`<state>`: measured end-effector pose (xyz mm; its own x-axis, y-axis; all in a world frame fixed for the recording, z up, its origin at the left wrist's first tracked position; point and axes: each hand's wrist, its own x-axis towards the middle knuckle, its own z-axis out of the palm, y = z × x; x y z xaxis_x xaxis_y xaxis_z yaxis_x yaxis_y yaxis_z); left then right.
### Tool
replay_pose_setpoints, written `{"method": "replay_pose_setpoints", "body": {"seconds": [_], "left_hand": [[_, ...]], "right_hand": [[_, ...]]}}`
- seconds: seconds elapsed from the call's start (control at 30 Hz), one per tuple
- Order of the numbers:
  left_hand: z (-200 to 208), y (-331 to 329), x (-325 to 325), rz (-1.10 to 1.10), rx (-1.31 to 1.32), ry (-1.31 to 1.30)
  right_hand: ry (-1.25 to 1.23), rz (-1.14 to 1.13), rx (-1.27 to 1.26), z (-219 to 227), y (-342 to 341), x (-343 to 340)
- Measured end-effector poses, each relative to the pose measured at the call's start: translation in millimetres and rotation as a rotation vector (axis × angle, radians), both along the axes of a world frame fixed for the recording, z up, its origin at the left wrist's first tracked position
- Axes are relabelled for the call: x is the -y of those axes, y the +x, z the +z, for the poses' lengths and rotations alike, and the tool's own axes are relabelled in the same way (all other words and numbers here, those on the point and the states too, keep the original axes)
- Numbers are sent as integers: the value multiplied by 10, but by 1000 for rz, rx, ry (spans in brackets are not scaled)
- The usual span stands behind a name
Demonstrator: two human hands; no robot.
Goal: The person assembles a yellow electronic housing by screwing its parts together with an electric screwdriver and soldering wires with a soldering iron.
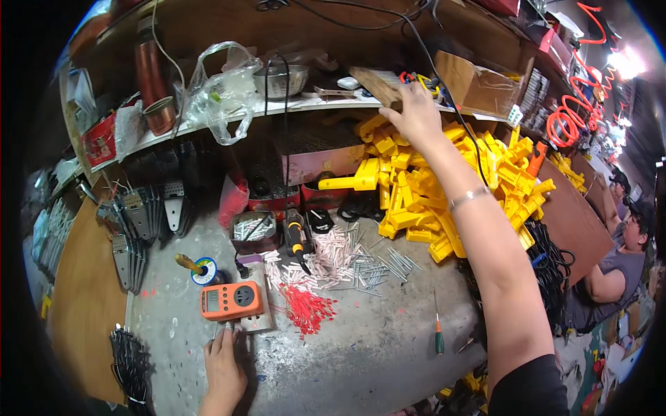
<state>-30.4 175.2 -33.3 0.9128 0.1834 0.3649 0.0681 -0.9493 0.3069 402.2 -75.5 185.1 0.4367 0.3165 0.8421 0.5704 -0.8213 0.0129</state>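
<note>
My left hand (pixel 223 369) is at the lower left of the bench, fingertips together just below an orange meter (pixel 220 303) with a small screen and a socket face. A small pale piece shows at those fingertips, too small to name. The meter rests against a white power strip (pixel 259 322). Stretched far forward, my right hand (pixel 418 119) is over the shelf edge, its thumb apart from the fingers. Beside it lie a wooden block (pixel 377 87) and a tool with red and yellow handles (pixel 424 80). No held thing shows in that hand.
Yellow plastic parts (pixel 416 201) are heaped under my right forearm. Mid-bench lie red tubes (pixel 305 312), white sleeves (pixel 326 253), metal pins (pixel 371 272) and a black-yellow tool (pixel 298 236). A screwdriver (pixel 439 340) lies right, a solder spool (pixel 205 270) stands left. Another person (pixel 617 277) sits at far right.
</note>
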Motion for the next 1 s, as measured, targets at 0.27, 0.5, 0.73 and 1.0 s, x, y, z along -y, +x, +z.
{"method": "replay_pose_setpoints", "body": {"seconds": [0.27,0.5,0.73,1.0], "left_hand": [[138,-913,137,304,-27,11],[231,-1085,294,293,-22,0],[314,-1322,417,316,-43,135],[408,-1192,475,195,21,135]], "right_hand": [[-66,-120,18,464,422,-44],[216,59,281,360,330,516],[340,554,-19,-526,-1751,906],[-1,361,-327,-1812,-2978,1516]]}}
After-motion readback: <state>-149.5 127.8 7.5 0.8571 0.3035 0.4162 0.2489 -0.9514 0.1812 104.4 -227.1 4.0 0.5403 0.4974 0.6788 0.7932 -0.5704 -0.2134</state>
